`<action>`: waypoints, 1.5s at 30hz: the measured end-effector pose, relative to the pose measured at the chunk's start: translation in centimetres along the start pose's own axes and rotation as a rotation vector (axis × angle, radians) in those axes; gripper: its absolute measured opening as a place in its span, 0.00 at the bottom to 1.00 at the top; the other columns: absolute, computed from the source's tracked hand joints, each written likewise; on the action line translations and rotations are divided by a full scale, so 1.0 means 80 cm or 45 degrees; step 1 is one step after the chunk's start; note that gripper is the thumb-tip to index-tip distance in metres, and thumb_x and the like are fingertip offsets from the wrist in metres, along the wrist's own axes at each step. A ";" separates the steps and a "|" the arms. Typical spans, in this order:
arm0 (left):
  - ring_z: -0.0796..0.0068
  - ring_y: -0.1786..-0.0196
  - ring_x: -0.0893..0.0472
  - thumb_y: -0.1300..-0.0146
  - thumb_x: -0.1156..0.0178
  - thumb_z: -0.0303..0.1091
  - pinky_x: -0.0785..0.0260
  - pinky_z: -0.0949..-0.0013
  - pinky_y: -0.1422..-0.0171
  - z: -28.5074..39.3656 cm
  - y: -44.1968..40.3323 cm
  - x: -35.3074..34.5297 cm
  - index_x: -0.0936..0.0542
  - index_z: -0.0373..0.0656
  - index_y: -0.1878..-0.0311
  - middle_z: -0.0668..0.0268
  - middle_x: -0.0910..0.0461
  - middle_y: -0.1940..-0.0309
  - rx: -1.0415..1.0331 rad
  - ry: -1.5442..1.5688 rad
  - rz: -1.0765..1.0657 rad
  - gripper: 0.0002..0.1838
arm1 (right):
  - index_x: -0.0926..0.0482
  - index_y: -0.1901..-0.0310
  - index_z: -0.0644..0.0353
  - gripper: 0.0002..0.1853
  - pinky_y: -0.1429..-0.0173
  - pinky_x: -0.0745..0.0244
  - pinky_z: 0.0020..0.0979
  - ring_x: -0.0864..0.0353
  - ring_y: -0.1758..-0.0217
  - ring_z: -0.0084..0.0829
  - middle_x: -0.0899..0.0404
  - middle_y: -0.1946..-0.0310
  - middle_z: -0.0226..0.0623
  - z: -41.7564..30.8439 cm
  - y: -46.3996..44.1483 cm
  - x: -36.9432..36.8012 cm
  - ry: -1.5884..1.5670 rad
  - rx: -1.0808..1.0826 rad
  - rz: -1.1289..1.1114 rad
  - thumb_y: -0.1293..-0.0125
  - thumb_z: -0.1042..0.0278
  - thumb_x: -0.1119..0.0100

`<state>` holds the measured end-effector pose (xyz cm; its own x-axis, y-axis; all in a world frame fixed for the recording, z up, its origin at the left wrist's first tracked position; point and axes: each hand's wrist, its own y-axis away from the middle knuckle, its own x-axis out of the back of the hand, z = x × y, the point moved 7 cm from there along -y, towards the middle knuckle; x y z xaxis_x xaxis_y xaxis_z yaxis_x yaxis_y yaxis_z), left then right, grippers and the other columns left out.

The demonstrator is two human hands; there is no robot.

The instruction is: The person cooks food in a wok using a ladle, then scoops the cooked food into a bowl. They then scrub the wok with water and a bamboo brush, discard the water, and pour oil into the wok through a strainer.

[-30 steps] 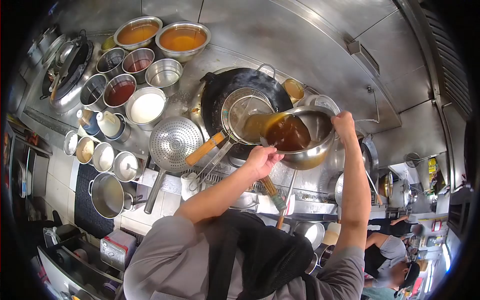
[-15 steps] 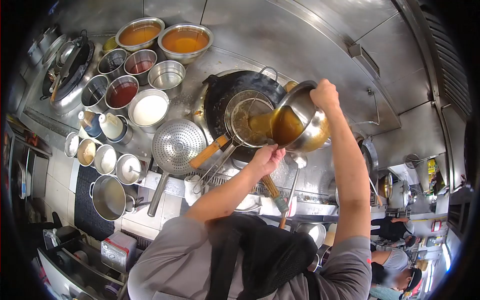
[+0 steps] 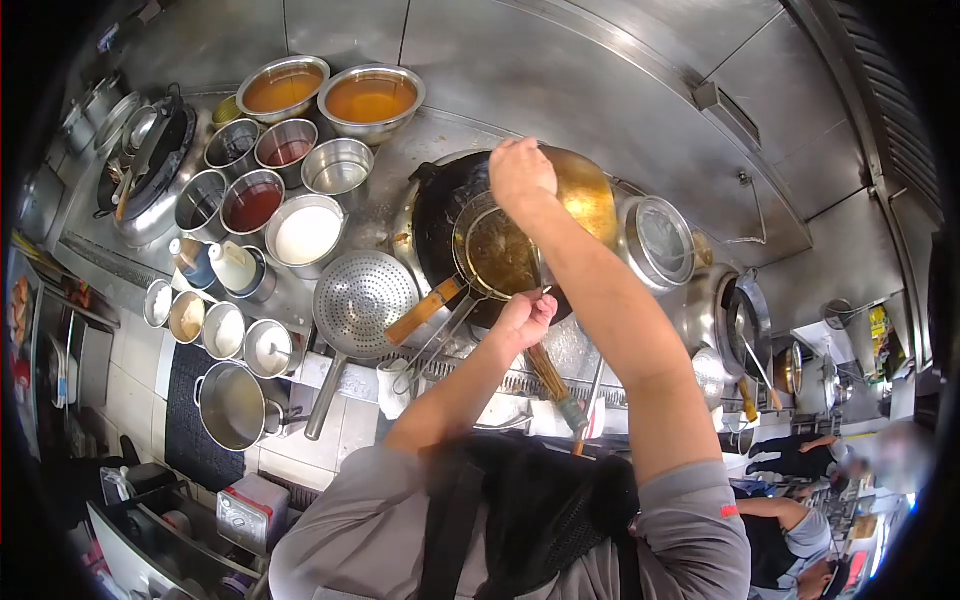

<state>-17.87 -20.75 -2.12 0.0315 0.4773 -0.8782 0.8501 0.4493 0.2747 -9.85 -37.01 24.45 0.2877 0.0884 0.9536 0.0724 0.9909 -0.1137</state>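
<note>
A steel bowl (image 3: 585, 195) is tipped steeply over the black wok (image 3: 435, 215), its golden-brown outer side towards the right. Closed on its upper rim is my right hand (image 3: 524, 178). My left hand (image 3: 527, 321) pinches the lower rim near the wok's front edge. Under the bowl, a round mesh strainer (image 3: 495, 250) rests in the wok with brownish liquid and residue in it. The strainer's wooden handle (image 3: 425, 311) points down to the left. The inside of the bowl is hidden from view.
Left of the wok lie a perforated ladle (image 3: 365, 300) and steel pots of sauces, with two bowls of amber liquid (image 3: 371, 98) behind. A bamboo brush (image 3: 552, 380) lies in front; a lidded pot (image 3: 657, 243) stands right. Other people (image 3: 780, 520) are at the far lower right.
My right hand has swung left and up, tipping the bowl from a slant to nearly on its side. The thick stream of brown liquid no longer shows. My left hand has barely moved.
</note>
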 end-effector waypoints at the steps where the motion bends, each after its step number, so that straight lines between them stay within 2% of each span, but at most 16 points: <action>1: 0.76 0.71 0.23 0.25 0.56 0.19 0.25 0.83 0.75 0.001 -0.001 0.000 0.23 0.27 0.54 0.57 0.22 0.67 -0.005 -0.010 -0.016 0.10 | 0.22 0.42 0.74 0.18 0.45 0.13 0.39 0.13 0.46 0.49 0.20 0.47 0.62 0.006 0.001 0.000 -0.013 -0.014 0.006 0.27 0.71 0.47; 6: 0.73 0.71 0.26 0.20 0.55 0.26 0.28 0.82 0.75 -0.018 -0.010 0.005 0.29 0.31 0.59 0.60 0.29 0.72 -0.056 -0.159 0.107 0.10 | 0.22 0.44 0.71 0.17 0.41 0.15 0.43 0.13 0.46 0.52 0.20 0.46 0.60 0.114 0.049 0.023 -0.155 -0.218 0.092 0.30 0.70 0.44; 7: 0.74 0.71 0.21 0.22 0.55 0.24 0.23 0.81 0.74 -0.027 -0.021 0.019 0.24 0.28 0.53 0.57 0.20 0.65 -0.095 -0.211 0.165 0.11 | 0.23 0.44 0.70 0.18 0.40 0.16 0.44 0.14 0.46 0.53 0.20 0.46 0.60 0.159 0.072 0.025 -0.217 -0.287 0.132 0.32 0.69 0.42; 12: 0.59 0.64 0.13 0.21 0.49 0.31 0.13 0.66 0.60 -0.150 -0.034 0.004 0.26 0.34 0.46 0.51 0.18 0.59 -0.152 -0.964 0.205 0.10 | 0.17 0.50 0.65 0.18 0.40 0.22 0.48 0.15 0.45 0.55 0.14 0.51 0.54 0.447 0.280 -0.029 -0.611 -0.710 0.541 0.42 0.70 0.42; 18: 0.60 0.60 0.13 0.26 0.43 0.29 0.14 0.64 0.61 -0.286 -0.129 0.105 0.25 0.42 0.51 0.59 0.21 0.63 0.221 -1.388 0.380 0.04 | 0.17 0.51 0.66 0.15 0.71 0.35 0.25 0.28 0.73 0.18 0.23 0.72 0.25 0.657 0.555 -0.266 -1.662 -1.225 0.553 0.41 0.76 0.40; 21: 0.63 0.59 0.14 0.29 0.41 0.27 0.15 0.61 0.58 -0.314 -0.175 0.173 0.24 0.44 0.53 0.61 0.21 0.61 0.238 -1.438 0.523 0.04 | 0.19 0.58 0.62 0.08 0.75 0.42 0.22 0.33 0.77 0.15 0.26 0.74 0.23 0.673 0.645 -0.371 -1.984 -1.454 0.715 0.39 0.78 0.40; 25: 0.64 0.54 0.16 0.30 0.39 0.29 0.17 0.62 0.53 -0.332 -0.185 0.199 0.23 0.45 0.44 0.62 0.19 0.54 0.261 -1.479 0.501 0.13 | 0.20 0.62 0.58 0.05 0.76 0.41 0.21 0.32 0.78 0.16 0.27 0.76 0.23 0.669 0.710 -0.465 -2.218 -1.669 0.890 0.37 0.78 0.39; 29: 0.63 0.46 0.18 0.29 0.37 0.32 0.21 0.60 0.42 -0.333 -0.141 0.147 0.25 0.41 0.33 0.60 0.20 0.45 0.242 -1.886 0.537 0.22 | 0.19 0.57 0.59 0.06 0.76 0.39 0.21 0.31 0.78 0.16 0.26 0.76 0.23 0.681 0.743 -0.528 -2.231 -1.625 0.683 0.36 0.76 0.38; 32: 0.64 0.45 0.18 0.29 0.35 0.34 0.24 0.63 0.38 -0.269 -0.139 0.088 0.25 0.41 0.33 0.58 0.20 0.44 -0.257 -2.700 -0.158 0.23 | 0.20 0.46 0.57 0.16 0.74 0.31 0.33 0.26 0.75 0.22 0.24 0.74 0.27 0.689 0.767 -0.560 -1.984 -1.867 0.381 0.37 0.72 0.36; 33: 0.65 0.44 0.18 0.30 0.34 0.35 0.26 0.63 0.36 -0.236 -0.106 0.041 0.24 0.43 0.34 0.59 0.20 0.43 -0.280 -2.864 -0.222 0.23 | 0.21 0.40 0.59 0.22 0.62 0.23 0.40 0.19 0.65 0.31 0.18 0.64 0.37 0.695 0.776 -0.579 -1.853 -1.883 0.271 0.35 0.64 0.35; 36: 0.54 0.42 0.17 0.35 0.36 0.37 0.26 0.57 0.35 -0.115 0.042 -0.114 0.18 0.41 0.41 0.52 0.17 0.45 -1.171 -3.333 0.129 0.20 | 0.22 0.40 0.71 0.24 0.52 0.21 0.38 0.18 0.57 0.40 0.18 0.54 0.48 0.683 0.760 -0.482 -0.311 -1.570 0.364 0.34 0.66 0.35; 38: 0.48 0.44 0.17 0.36 0.37 0.38 0.25 0.50 0.38 -0.001 0.123 -0.148 0.16 0.41 0.45 0.50 0.15 0.48 -1.507 -3.468 0.788 0.18 | 0.24 0.38 0.74 0.27 0.42 0.23 0.42 0.20 0.50 0.47 0.21 0.47 0.57 0.639 0.732 -0.436 -0.563 -1.388 0.462 0.33 0.64 0.35; 41: 0.46 0.46 0.15 0.38 0.34 0.54 0.24 0.46 0.41 0.160 0.204 -0.093 0.20 0.33 0.44 0.42 0.15 0.53 -0.972 -3.644 1.563 0.32 | 0.22 0.40 0.73 0.23 0.45 0.23 0.40 0.19 0.53 0.43 0.19 0.54 0.53 0.498 0.661 -0.387 -1.200 -1.080 0.400 0.32 0.65 0.35; 42: 0.49 0.51 0.13 0.38 0.34 0.62 0.22 0.48 0.47 0.178 0.222 -0.075 0.23 0.32 0.40 0.44 0.14 0.54 -0.662 -3.586 1.527 0.39 | 0.21 0.41 0.72 0.22 0.46 0.23 0.39 0.19 0.54 0.40 0.18 0.57 0.49 0.433 0.637 -0.385 -1.443 -0.994 0.215 0.31 0.66 0.36; 44: 0.60 0.65 0.14 0.35 0.31 0.57 0.21 0.57 0.59 0.196 0.230 -0.034 0.25 0.33 0.42 0.53 0.15 0.62 -0.094 -3.179 1.103 0.35 | 0.20 0.42 0.68 0.20 0.52 0.21 0.34 0.18 0.58 0.28 0.16 0.59 0.36 0.270 0.598 -0.412 -2.143 -0.834 -0.120 0.30 0.63 0.35; 45: 0.66 0.68 0.16 0.34 0.31 0.53 0.24 0.61 0.64 0.200 0.229 -0.017 0.26 0.35 0.43 0.58 0.17 0.64 -0.074 -2.962 0.895 0.31 | 0.22 0.38 0.67 0.25 0.54 0.20 0.32 0.16 0.58 0.25 0.14 0.59 0.36 0.190 0.572 -0.387 -2.167 -0.621 -0.397 0.29 0.58 0.35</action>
<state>6.04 -25.24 -2.19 0.4927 -0.7207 0.4876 0.4557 0.6911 0.5610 -29.96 7.16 -6.06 -0.9641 0.2324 0.1280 0.2630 0.9013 0.3443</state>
